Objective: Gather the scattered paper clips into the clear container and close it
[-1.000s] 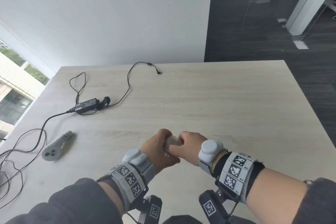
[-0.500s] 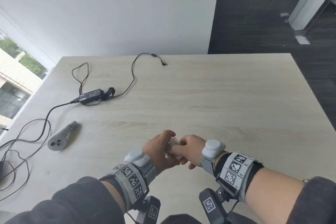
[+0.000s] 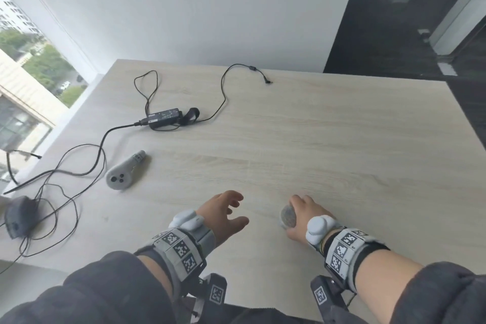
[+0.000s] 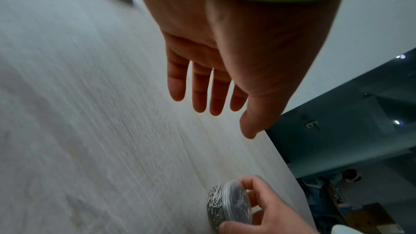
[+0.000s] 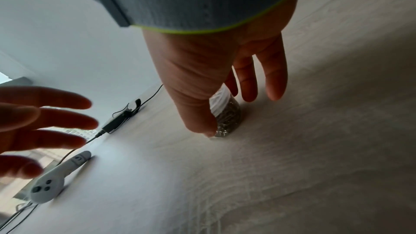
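A small round clear container (image 3: 288,216) (image 4: 227,204) (image 5: 226,115), full of silver paper clips and with its lid on, stands on the light wooden table (image 3: 315,139) at the near right. My right hand (image 3: 302,214) (image 5: 216,102) grips it from above, thumb on one side and fingers on the other. My left hand (image 3: 226,212) (image 4: 213,99) hovers to the container's left with fingers spread and straight, holding nothing. No loose clips show on the table.
A grey handheld controller (image 3: 123,175) (image 5: 56,179) lies at the left. Behind it sit a black power adapter (image 3: 164,118) and its looping cables (image 3: 226,92). A dark pouch (image 3: 19,214) lies at the near left edge. The table's right edge borders dark floor.
Both hands held the container together in the middle before. Now the left hand has let go and opened, and the right hand has carried the container to the right, down onto the table.
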Available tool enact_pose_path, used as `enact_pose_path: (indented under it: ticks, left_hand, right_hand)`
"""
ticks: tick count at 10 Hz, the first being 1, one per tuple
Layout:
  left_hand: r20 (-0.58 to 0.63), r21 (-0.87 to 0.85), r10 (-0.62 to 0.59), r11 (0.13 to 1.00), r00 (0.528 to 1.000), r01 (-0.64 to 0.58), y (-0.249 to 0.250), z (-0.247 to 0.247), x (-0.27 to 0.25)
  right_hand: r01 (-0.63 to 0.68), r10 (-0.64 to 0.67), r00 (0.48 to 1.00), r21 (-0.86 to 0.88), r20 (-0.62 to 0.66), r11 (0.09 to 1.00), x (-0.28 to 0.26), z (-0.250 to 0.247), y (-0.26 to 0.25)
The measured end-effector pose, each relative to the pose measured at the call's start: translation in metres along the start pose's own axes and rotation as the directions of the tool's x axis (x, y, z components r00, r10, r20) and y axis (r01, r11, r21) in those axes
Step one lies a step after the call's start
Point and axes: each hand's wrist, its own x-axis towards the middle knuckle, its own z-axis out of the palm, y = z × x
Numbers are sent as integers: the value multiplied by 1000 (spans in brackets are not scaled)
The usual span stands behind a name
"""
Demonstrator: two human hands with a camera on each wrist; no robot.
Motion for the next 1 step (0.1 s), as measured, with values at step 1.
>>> enact_pose_path:
  ticks: [1]
  left_hand:
    - [-28,-12,1,1000,1000,-1,-11,-17,-2]
  right_hand:
    - [-31,32,999,40,-20,999,-1,-1,-4]
